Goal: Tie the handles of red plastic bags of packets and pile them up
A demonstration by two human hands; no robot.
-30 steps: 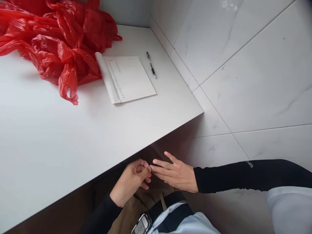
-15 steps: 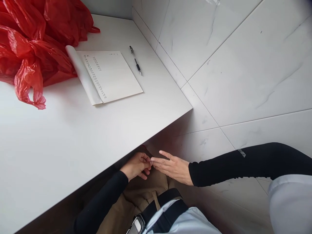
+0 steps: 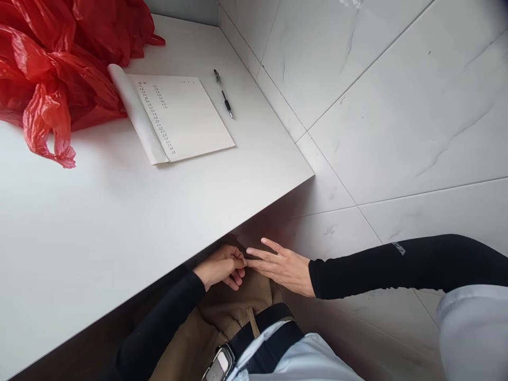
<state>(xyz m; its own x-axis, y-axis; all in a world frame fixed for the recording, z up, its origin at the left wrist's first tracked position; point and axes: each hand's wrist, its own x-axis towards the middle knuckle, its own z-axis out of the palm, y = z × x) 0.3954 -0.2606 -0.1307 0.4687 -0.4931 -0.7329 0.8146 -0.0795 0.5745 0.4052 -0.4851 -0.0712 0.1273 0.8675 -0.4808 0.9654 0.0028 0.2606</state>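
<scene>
Over my lap, below the table's front edge, my two hands meet. My left hand (image 3: 223, 269) is closed in a pinch at the tip of one finger of the right hand. My right hand (image 3: 283, 269) has its fingers stretched out and spread, palm down, with nothing visible in it. On the white table (image 3: 130, 227) lies an open notepad (image 3: 190, 121) with handwritten columns of numbers. A black-and-clear pen (image 3: 224, 94) rests on the table to the right of the notepad.
Red plastic bags (image 3: 67, 69), one tied in a knot, are heaped at the table's far left. A marble-patterned tile wall (image 3: 397, 116) stands at the right, close to the table's corner. A belt buckle (image 3: 220, 362) shows at the bottom.
My right hand's fingers have spread wider, and the left pinch has shifted to a lower finger. The table and its things sit slightly higher in view.
</scene>
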